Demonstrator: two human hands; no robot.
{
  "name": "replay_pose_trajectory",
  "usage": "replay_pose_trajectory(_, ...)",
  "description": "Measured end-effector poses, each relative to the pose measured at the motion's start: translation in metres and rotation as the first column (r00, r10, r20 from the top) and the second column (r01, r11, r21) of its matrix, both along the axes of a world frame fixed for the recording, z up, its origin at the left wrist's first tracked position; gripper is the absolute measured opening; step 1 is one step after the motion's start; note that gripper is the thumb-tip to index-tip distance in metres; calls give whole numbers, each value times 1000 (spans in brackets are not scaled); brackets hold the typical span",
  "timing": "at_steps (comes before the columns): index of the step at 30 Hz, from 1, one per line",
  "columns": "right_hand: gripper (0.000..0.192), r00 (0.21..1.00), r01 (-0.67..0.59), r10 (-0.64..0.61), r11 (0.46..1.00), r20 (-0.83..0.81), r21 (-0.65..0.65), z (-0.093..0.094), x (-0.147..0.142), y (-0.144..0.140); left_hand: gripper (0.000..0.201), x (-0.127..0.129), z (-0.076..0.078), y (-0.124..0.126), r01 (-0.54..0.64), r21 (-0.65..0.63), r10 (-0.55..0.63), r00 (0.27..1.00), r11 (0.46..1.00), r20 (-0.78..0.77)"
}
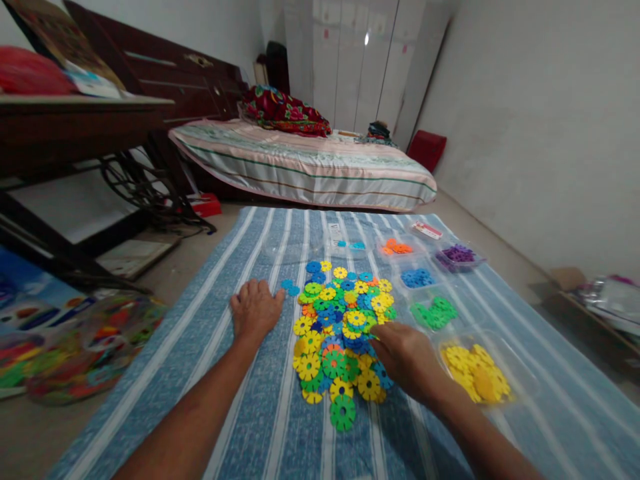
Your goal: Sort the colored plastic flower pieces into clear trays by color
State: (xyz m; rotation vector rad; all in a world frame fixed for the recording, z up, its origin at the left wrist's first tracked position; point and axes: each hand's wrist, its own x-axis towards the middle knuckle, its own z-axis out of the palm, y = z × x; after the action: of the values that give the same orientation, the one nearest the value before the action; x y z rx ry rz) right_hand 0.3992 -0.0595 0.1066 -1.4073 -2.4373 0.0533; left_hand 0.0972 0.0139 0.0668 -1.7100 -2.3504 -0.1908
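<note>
A loose pile of notched plastic flower discs [340, 327] in yellow, green, blue and orange lies on the striped cloth in front of me. My right hand [407, 360] is at the pile's right edge, its fingers pinched together on a green disc [370, 325], which they partly hide. On the cloth left of the pile rests my left hand [256, 310], palm down, fingers apart and holding nothing. A few blue discs [290, 287] lie just beyond its thumb.
On the right stand clear trays of yellow discs [477, 377], green discs [435, 312], blue discs [417, 277], orange discs [397, 247] and purple discs [456, 256]. Farther back are a tray with light-blue pieces [357, 245] and a bed [310, 170]. A sewing-machine table [85, 110] stands left.
</note>
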Motion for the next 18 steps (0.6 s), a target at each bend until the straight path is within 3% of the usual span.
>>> replay_pose_trajectory(5, 18, 990, 57, -53, 998, -131, 24, -15, 13, -11, 46, 1, -2, 1, 0, 0, 0, 1000, 1000, 16)
replay_pose_trajectory(9, 19, 987, 32, -31, 999, -157, 6, -21, 15, -19, 47, 2, -1, 0, 5, 6, -5, 1000, 1000, 13)
replay_pose_trajectory(18, 18, 972, -122, 120, 992, -200, 2, -23, -30, -24, 46, 2, -5, 0, 5, 24, -4, 1000, 1000, -13)
